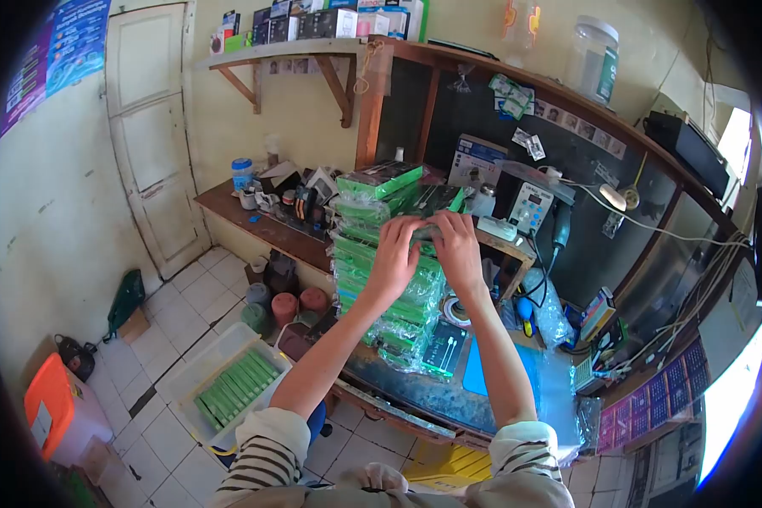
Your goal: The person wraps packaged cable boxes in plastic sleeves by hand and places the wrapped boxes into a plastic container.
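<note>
A tall stack of green-and-black flat boxes [389, 288] in clear plastic wrap stands on the worktable. On its top lies a dark flat box [436, 199] with green edges and a pale cable picture. My left hand [395, 258] and my right hand [457, 245] are close together at this box's near edge, fingers bent over it and its plastic. What lies under the fingertips is partly hidden. A loose cable box [444, 349] leans by the foot of the stack.
A blue mat [498, 366] lies right of the stack, near a soldering or hot-air station [531, 207]. On the floor at left, a clear bin [278, 385] holds several green boxes. An orange-lidded container [49, 398] stands farther left. A shelf [288, 52] carries product boxes.
</note>
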The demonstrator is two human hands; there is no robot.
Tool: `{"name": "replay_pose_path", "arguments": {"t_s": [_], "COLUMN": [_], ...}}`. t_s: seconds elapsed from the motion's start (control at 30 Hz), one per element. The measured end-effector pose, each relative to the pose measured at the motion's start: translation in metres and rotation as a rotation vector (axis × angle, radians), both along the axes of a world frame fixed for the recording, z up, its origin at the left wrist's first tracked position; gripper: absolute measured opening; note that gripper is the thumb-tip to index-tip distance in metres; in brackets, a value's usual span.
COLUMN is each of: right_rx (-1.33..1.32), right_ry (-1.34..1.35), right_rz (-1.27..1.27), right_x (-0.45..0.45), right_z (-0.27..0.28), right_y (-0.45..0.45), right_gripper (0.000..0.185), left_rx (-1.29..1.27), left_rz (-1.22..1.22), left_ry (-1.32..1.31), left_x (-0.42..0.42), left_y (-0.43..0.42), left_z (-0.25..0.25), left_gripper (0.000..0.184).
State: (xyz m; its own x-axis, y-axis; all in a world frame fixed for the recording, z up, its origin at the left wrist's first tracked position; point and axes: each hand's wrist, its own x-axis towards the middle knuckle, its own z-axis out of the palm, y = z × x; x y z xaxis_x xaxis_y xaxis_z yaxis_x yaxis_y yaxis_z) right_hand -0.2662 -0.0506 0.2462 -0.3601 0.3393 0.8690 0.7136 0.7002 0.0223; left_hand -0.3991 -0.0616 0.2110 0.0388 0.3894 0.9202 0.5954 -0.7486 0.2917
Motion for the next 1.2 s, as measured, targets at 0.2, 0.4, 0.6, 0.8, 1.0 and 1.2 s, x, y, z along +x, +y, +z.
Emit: {"name": "replay_pose_path", "arguments": {"t_s": [0.2, 0.4, 0.6, 0.8, 1.0, 1.2], "right_rx": [0.07, 0.098, 0.149, -0.008, -0.607, -0.701], "right_ry": [0.206, 0.479, 0.737, 0.616, 1.015, 0.793], "right_rz": [0.058, 0.103, 0.145, -0.017, -0.108, -0.46], "right_x": [0.01, 0.031, 0.059, 0.1, 0.103, 0.147], "right_z": [0.009, 0.023, 0.007, -0.089, -0.156, -0.222], "right_y": [0.004, -0.013, -0.072, -0.143, -0.212, -0.244], "right_gripper": [0.022, 0.025, 0.032, 0.023, 0.063, 0.037], "left_rx": [0.016, -0.003, -0.147, -0.835, -1.04, -1.031], "left_rz": [0.051, 0.102, -0.508, -0.918, -0.872, -0.917], "left_ry": [-0.058, -0.134, -0.486, -0.921, -0.846, -0.842], "left_x": [0.015, 0.032, 0.06, 0.077, 0.106, 0.127], "left_y": [-0.01, -0.016, -0.052, -0.098, -0.115, -0.142], "left_z": [0.007, 0.019, 0.026, -0.033, -0.132, -0.152], "left_gripper": [0.042, 0.053, 0.055, 0.069, 0.07, 0.042]}}
